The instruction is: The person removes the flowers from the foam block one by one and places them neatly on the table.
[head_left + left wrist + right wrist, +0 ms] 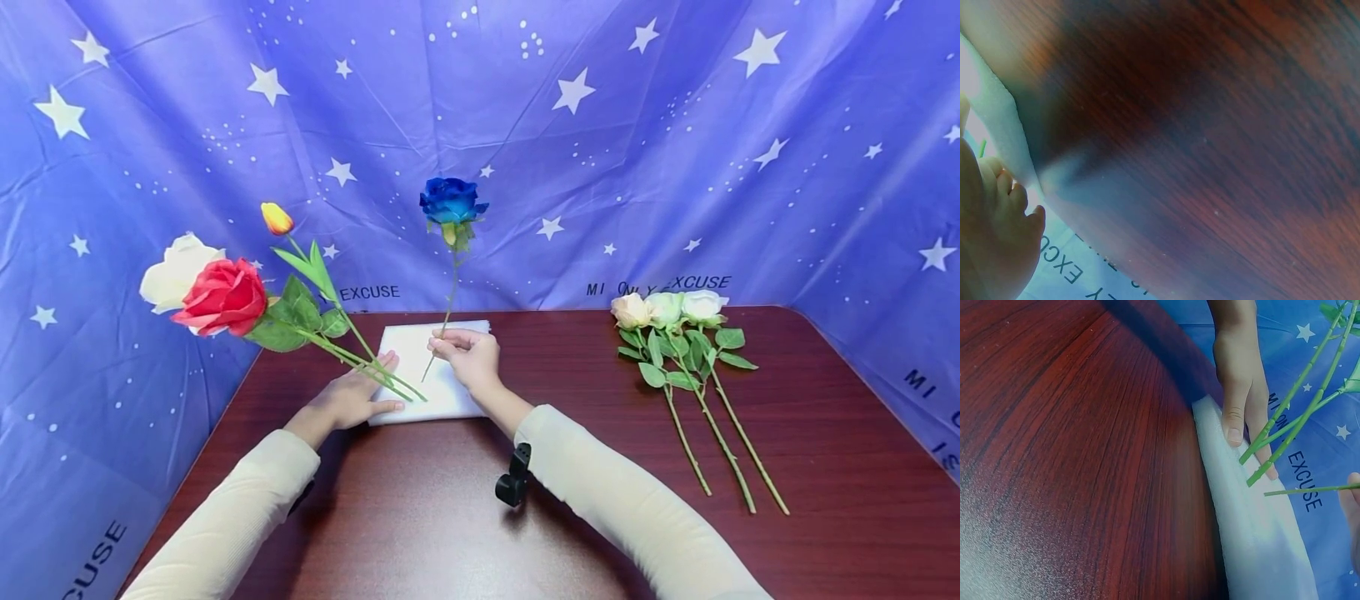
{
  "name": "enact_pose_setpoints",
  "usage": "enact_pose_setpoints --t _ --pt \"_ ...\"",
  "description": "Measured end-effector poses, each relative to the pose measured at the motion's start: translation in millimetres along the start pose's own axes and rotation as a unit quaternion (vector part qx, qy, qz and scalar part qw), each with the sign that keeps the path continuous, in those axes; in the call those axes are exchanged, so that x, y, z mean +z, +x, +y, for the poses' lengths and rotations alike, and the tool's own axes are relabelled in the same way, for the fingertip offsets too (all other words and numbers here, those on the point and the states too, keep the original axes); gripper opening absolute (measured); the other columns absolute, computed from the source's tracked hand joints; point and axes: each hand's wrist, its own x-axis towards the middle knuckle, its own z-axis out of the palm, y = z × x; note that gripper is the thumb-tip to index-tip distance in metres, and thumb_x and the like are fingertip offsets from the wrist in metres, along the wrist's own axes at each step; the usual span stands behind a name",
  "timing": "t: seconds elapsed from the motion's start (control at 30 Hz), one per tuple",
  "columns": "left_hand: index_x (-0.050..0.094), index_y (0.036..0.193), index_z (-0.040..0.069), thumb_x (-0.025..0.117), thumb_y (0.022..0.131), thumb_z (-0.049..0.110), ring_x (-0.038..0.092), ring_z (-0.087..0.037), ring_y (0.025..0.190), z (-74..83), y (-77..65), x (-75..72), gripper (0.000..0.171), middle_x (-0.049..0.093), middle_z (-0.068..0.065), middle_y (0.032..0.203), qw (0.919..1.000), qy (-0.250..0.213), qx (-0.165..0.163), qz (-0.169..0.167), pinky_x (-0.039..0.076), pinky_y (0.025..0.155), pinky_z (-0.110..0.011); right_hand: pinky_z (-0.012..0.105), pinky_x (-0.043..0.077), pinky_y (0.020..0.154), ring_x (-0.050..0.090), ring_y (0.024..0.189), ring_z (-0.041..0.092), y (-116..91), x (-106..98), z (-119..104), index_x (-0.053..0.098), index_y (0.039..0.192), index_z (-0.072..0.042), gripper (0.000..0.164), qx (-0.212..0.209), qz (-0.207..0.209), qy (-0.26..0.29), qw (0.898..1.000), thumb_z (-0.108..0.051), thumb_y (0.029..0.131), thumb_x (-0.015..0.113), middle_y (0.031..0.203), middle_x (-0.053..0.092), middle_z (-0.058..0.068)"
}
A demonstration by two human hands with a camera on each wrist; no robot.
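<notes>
Status: looks about midway, my read.

Done: three stems are standing in the foam [450,402]: white rose [178,271], red rose [223,297], tulip [277,218]. All three are leaning to the left, heads hanging out past the foam's edge.

In work: right hand [474,360] is holding the blue rose [453,200] over the foam, its grip pinching the lower stem between thumb and fingers. Bloom is pointing up, stem slightly tilted, bottom end pointing at the foam just beside the planted stems. Can't tell if the tip is touching or sitting just above; not counting it as seated.

Left hand: [351,400] grip is released, fingers extended, resting on the foam's left side next to the stems. Looks like it is steadying the foam; it isn't grasping any stem that I can see. Left wrist view is showing mostly counter [420,508], not much help.

Left to do, probably: seating the blue one, then the three loose roses. Those are lying on the counter well off to the right, side by side: peach rose [632,310], green rose [664,308], pale rose [702,307]. Neither hand is touching them.
</notes>
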Motion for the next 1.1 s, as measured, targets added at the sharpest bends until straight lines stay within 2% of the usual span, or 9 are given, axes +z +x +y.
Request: enact_pose_setpoints --t 0.23,0.47,0.7,0.83,0.93,1.1 --pt "0.020 0.153 0.003 0.054 0.092 0.052 0.020 -0.035 0.149 0.5 -0.8 2.0 0.085 0.018 -0.016 0.161 0.9999 -0.010 0.000 0.001 0.022 0.121 -0.052 0.025 0.061 0.068 0.075 0.072 0.022 -1.3 -3.2 -1.1 0.074 0.089 0.009 0.017 0.008 0.006 -0.041 0.999 -0.001 0.075 0.078 0.086 0.073 0.024" --pt "0.020 0.153 0.003 0.053 0.092 0.052 0.019 -0.034 0.149 -1.1 0.6 3.7 0.084 0.019 -0.015 0.161 1.0000 0.003 0.003 0.002 0.022 0.121 -0.051 0.014 0.052 0.060 0.068 0.065 0.003 -2.1 -5.7 -0.4 0.076 0.084 0.001 0.016 0.014 0.026 -0.079 0.996 -0.009 0.073 0.082 0.084 0.075 0.019" --pt "0.021 0.152 0.002 0.053 0.093 0.052 0.020 -0.034 0.149 -1.2 0.5 1.9 0.084 0.020 -0.016 0.161 1.0000 0.000 -0.001 0.001 0.022 0.121 -0.052 0.015 0.047 0.056 0.063 0.061 -0.003 -1.9 -6.4 -0.8 0.078 0.082 -0.006 0.018 0.007 0.055 -0.122 0.991 -0.018 0.071 0.084 0.079 0.076 0.012" --pt "0.020 0.152 0.002 0.053 0.093 0.052 0.020 -0.035 0.149 -1.0 0.4 1.5 0.085 0.019 -0.017 0.161 1.0000 0.000 0.001 0.001 0.022 0.121 -0.052 0.015 0.053 0.060 0.069 0.064 0.002 -0.8 -5.5 -0.5 0.077 0.083 -0.002 0.016 0.011 0.057 -0.089 0.994 -0.014 0.073 0.082 0.080 0.076 0.015" --pt "0.019 0.152 0.001 0.053 0.093 0.051 0.020 -0.035 0.149 0.2 -0.4 0.8 0.085 0.018 -0.017 0.161 1.0000 0.004 0.003 0.002 0.022 0.121 -0.051 0.021 0.059 0.066 0.072 0.066 0.008 -0.2 -3.8 0.0 0.075 0.086 0.004 0.015 0.004 0.056 -0.052 0.997 -0.006 0.075 0.079 0.081 0.075 0.020" --pt "0.022 0.151 -0.001 0.056 0.093 0.048 0.022 -0.036 0.148 3.0 -2.7 -0.5 0.084 0.020 -0.019 0.160 0.9999 -0.011 0.005 0.011 0.023 0.120 -0.051 0.026 0.061 0.069 0.069 0.062 0.004 1.3 -1.2 -2.0 0.071 0.092 0.014 0.016 0.006 0.049 0.015 0.999 0.006 0.077 0.074 0.089 0.071 0.029"
